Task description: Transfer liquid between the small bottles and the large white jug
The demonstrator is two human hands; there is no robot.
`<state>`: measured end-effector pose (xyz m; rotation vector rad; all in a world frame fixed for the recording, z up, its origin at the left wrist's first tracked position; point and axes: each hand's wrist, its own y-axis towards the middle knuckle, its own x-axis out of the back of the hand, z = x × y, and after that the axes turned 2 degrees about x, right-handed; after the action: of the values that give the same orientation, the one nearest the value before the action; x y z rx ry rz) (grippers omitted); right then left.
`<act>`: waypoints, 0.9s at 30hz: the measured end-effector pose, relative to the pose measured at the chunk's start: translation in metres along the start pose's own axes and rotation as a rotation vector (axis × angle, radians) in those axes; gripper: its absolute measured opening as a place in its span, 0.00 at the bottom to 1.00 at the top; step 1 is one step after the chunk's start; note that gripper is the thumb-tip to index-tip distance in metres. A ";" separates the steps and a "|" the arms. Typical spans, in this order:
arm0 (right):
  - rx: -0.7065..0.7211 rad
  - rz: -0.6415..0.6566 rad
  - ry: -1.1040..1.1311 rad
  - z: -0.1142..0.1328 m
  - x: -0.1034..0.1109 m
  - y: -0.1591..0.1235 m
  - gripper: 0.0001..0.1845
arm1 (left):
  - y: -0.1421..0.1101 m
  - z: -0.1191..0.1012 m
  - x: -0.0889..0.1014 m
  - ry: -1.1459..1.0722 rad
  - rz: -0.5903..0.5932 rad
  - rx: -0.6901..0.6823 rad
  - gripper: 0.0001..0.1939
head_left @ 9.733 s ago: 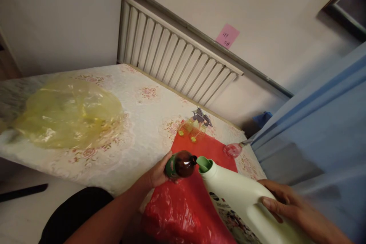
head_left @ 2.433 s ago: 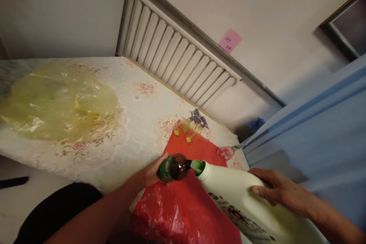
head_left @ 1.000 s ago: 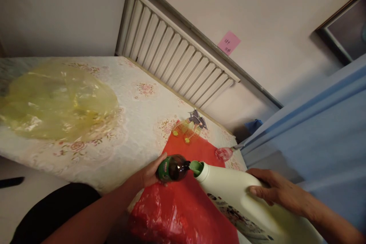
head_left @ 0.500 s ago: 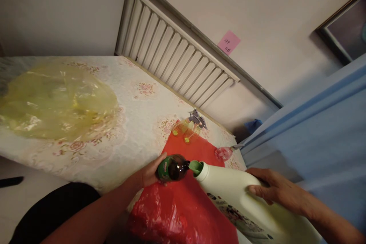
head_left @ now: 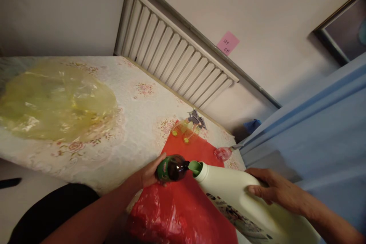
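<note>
In my left hand is a dark brown bottle with a green label, tipped so its neck points right. Its mouth meets the green spout of a big pale-green jug. My right hand grips that jug, which lies tilted with its printed label facing down and left. Whether liquid passes between the two openings I cannot tell. Under both containers spreads a red sheet, and a crumpled red plastic bag lies below my left hand.
Two clear spray bottles with dark heads stand at the sheet's far edge. A pink spray bottle is near the blue curtain. A puffed yellow plastic bag covers the left of the flowered tablecloth. A radiator lines the wall.
The view has shifted very slightly. Both hands keep the bottle and the jug mouth to mouth in nearly the same place.
</note>
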<state>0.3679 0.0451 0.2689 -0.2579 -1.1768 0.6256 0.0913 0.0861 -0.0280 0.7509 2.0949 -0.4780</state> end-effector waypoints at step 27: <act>-0.006 0.004 -0.003 -0.002 0.002 -0.001 0.21 | 0.003 0.003 0.010 0.055 0.024 0.010 0.37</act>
<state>0.3706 0.0454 0.2698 -0.2650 -1.1819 0.6262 0.0904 0.0895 -0.0380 0.8024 2.1334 -0.4604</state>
